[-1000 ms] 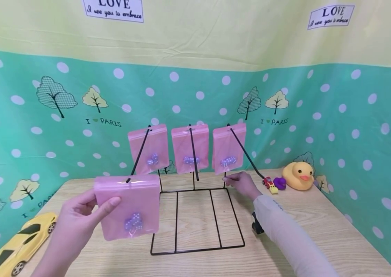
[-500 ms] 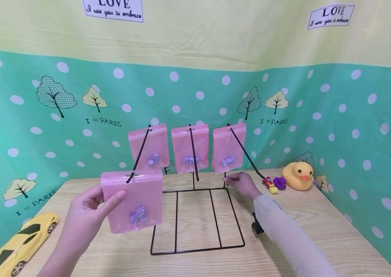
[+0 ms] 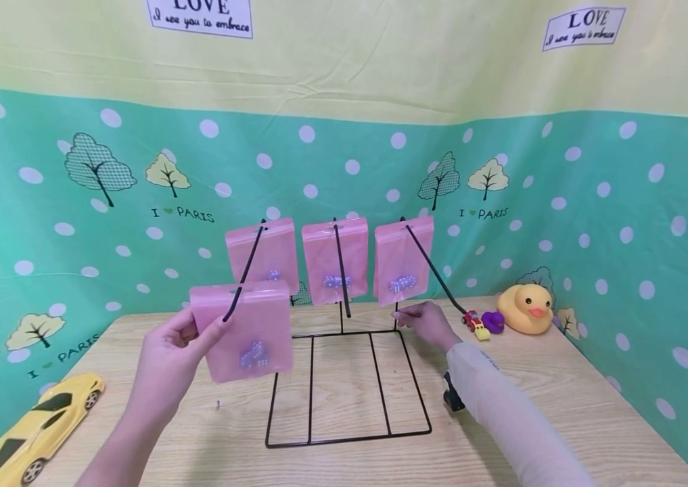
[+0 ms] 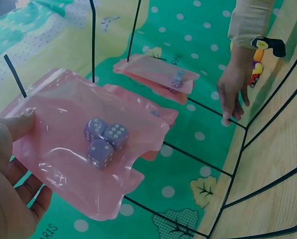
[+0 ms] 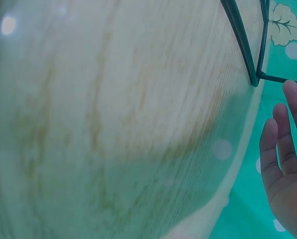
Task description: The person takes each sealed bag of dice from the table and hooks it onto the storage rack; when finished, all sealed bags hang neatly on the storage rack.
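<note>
At the lower left of my bench [image 3: 538, 406] lies a yellow toy car [image 3: 30, 433]; a rubber duck [image 3: 525, 308] sits far right.

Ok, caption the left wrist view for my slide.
Left hand holds a pink bag of three dice by a wire rack.

My left hand [image 3: 176, 352] has carried the pink bag [image 3: 245, 331] of dice up and to the right, farther from me, along the left hook [image 3: 245, 274] of the black wire rack [image 3: 344, 379]. The bag now overlaps the lower edge of the far left bag [image 3: 264, 253] hanging behind it, hiding most of its dice.
</note>
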{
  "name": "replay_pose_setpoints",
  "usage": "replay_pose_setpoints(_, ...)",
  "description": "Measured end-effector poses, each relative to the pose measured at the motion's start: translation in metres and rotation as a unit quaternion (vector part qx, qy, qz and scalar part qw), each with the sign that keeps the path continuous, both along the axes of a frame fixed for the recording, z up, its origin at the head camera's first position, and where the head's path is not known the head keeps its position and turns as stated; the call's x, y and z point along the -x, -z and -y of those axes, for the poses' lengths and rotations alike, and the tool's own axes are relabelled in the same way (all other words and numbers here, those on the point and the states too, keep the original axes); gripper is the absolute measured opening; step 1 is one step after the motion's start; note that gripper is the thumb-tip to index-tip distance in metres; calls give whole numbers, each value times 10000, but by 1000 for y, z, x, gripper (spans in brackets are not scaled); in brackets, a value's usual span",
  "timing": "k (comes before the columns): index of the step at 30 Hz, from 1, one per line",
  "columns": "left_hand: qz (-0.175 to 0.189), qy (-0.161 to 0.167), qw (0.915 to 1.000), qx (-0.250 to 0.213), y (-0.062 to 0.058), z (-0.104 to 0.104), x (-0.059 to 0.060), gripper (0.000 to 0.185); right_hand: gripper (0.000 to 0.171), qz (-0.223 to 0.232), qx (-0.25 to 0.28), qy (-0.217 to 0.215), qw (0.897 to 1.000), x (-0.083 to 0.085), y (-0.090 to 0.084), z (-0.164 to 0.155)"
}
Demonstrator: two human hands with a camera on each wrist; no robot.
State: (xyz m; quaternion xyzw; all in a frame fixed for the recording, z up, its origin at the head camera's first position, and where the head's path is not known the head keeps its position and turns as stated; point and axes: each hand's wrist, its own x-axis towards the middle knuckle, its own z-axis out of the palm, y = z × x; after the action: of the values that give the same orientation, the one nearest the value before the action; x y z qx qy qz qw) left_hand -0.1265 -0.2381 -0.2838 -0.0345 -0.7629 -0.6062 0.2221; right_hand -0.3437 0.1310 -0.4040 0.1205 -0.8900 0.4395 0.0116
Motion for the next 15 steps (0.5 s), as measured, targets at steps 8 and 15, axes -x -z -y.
replay_pose_setpoints(8,-55,-114,9994,-335,1,-5,8,20,29,19,-36,14,10000,-1,0,0)
replay_pose_setpoints(15,-137,-224,9982,-537,1,-9,15,14,29,21,-30,34,10000,0,0,0)
